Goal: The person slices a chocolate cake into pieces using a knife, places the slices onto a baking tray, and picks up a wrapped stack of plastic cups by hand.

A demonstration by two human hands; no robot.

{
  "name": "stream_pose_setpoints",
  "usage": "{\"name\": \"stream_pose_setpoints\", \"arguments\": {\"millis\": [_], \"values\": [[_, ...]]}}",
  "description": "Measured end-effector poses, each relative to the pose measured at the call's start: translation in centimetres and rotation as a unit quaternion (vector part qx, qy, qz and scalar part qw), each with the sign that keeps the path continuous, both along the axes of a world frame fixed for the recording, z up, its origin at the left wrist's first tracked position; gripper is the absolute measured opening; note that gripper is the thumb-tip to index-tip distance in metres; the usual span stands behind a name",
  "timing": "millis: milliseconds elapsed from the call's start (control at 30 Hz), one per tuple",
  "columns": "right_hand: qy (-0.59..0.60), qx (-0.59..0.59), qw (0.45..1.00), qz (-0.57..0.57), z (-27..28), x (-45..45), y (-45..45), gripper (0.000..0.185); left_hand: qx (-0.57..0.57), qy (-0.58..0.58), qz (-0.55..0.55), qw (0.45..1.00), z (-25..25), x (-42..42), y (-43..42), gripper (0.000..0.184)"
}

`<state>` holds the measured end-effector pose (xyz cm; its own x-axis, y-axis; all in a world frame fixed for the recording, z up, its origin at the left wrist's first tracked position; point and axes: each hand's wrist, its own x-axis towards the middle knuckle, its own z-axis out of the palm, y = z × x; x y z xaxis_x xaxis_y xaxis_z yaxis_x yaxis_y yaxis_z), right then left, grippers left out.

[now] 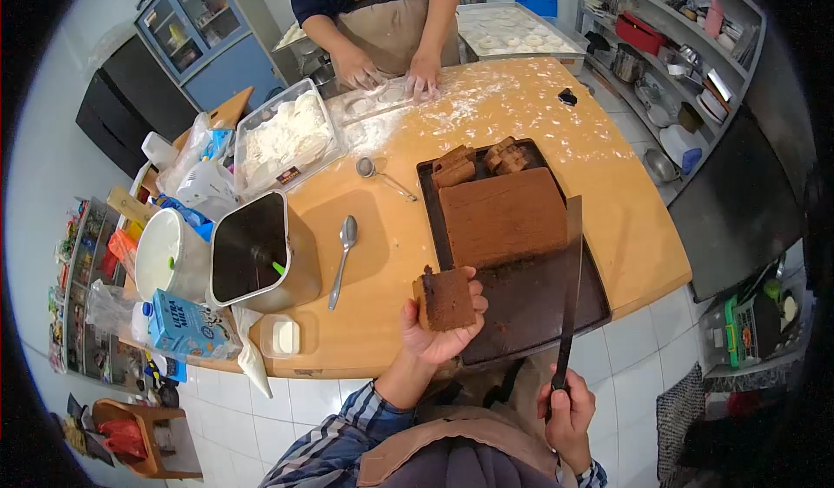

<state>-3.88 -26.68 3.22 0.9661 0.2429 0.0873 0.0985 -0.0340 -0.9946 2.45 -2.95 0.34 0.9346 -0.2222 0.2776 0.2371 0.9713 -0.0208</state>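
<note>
In my left hand (434,339) is a square piece of chocolate cake (446,300), gripped between thumb and fingers above the table's near edge. My right hand (570,414) is wrapped round the dark handle of a long cake knife (572,262), its blade pointing up and away from me. The blade crosses in front of the right side of a dark baking tray (530,319). On that tray lies a large block of chocolate cake (502,217), with smaller cut pieces (454,167) behind it.
Left of the tray are a spoon (344,258), a small strainer (367,168), a deep metal container (295,253), a milk carton (184,325) and a plastic tub of flour (287,136). Across the wooden table (373,314), another person's hands (424,73) press floured dough. Shelves (695,28) stand at right.
</note>
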Motion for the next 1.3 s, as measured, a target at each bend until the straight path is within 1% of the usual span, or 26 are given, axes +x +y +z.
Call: {"name": "stream_pose_setpoints", "arguments": {"millis": [33,167,233,267,333,433,533,733,833,933,967,1033,1133,1233,1300], "values": [[0.002,-0.001,1.0,-0.003,-0.1,0.0,-0.1,0.033,-0.03,-0.024,-0.019,0.999,-0.1,0.1,-0.1,0.088],[-0.006,-0.016,1.0,-0.002,-0.2,-0.2,-0.2,0.032,-0.031,-0.025,-0.03,0.999,0.0,0.1,-0.3,0.09],[-0.024,-0.019,0.999,0.009,-0.4,-0.1,-0.2,0.037,-0.024,-0.024,-0.036,0.999,-0.2,0.2,-0.3,0.09],[-0.034,-0.021,0.999,0.015,-0.5,0.0,-0.2,0.039,0.005,-0.014,-0.022,1.0,-0.1,0.2,-0.3,0.088],[-0.041,-0.038,0.998,0.014,-0.5,0.2,-0.2,0.038,0.062,0.007,0.006,0.998,0.1,0.1,-0.3,0.082],[-0.033,-0.056,0.998,0.012,-0.8,0.3,-0.2,0.036,0.208,0.094,0.103,0.968,-0.2,-0.4,-0.2,0.072],[-0.017,-0.075,0.997,0.013,-1.1,0.3,-0.2,0.034,0.211,0.044,0.098,0.971,-0.5,0.0,0.1,0.055],[-0.014,-0.081,0.996,0.017,-1.4,0.4,-0.1,0.032,0.208,-0.002,0.082,0.975,0.0,-0.1,0.1,0.064],[-0.011,-0.081,0.997,0.017,-1.5,0.4,-0.1,0.032,0.237,-0.053,0.087,0.966,-0.6,0.1,0.5,0.069],[-0.019,-0.087,0.996,0.015,-1.8,0.4,-0.1,0.032,0.387,-0.045,0.166,0.906,0.6,-0.5,0.8,0.072],[-0.023,-0.091,0.995,0.014,-1.9,0.5,-0.1,0.031,0.456,-0.054,0.211,0.863,0.7,-0.6,1.0,0.072],[-0.013,-0.083,0.996,0.014,-2.0,0.4,-0.1,0.032,0.581,-0.068,0.295,0.755,0.8,-0.9,1.3,0.074],[-0.007,-0.079,0.997,0.015,-1.8,0.3,0.0,0.033,0.621,-0.106,0.337,0.7,1.8,-1.0,1.1,0.073],[-0.002,-0.081,0.997,0.016,-1.4,0.3,0.1,0.034,0.614,-0.123,0.356,0.694,1.8,-0.9,0.8,0.071],[-0.001,-0.084,0.996,0.015,-1.5,0.2,0.1,0.035,0.626,-0.139,0.373,0.671,1.8,-0.9,0.8,0.071]]}}
